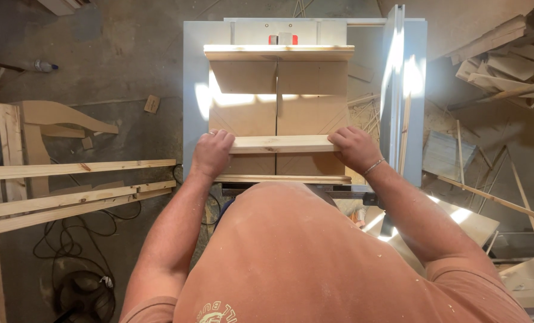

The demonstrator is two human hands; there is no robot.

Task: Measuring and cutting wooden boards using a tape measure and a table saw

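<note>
On top of a grey table saw point(192, 72), seen from straight above, sits a plywood crosscut sled point(249, 113), and everything else is placed from that sled. A short pale wood strip point(281, 144) lies on the sled's board near its front fence. Its long axis runs left to right, across the narrow saw slot point(276, 98) that divides the sled down the middle, so its ends point to the sled's two sides.

The left hand point(212, 154) covers the strip's left end, fingers curled over the top edge, its grip closed on the wood. The right hand point(355, 147) is closed on the right end in the same way, with a thin bracelet at the wrist.

Along the sled's far edge stands a tall back fence point(279, 52). Right of the sled, a grey rip fence point(391, 90) runs away from the person. Left of the sled, long wood slats point(75, 169) lie over the concrete floor with a black cable point(69, 239). Further right of the sled, offcuts point(506, 57) are piled.
</note>
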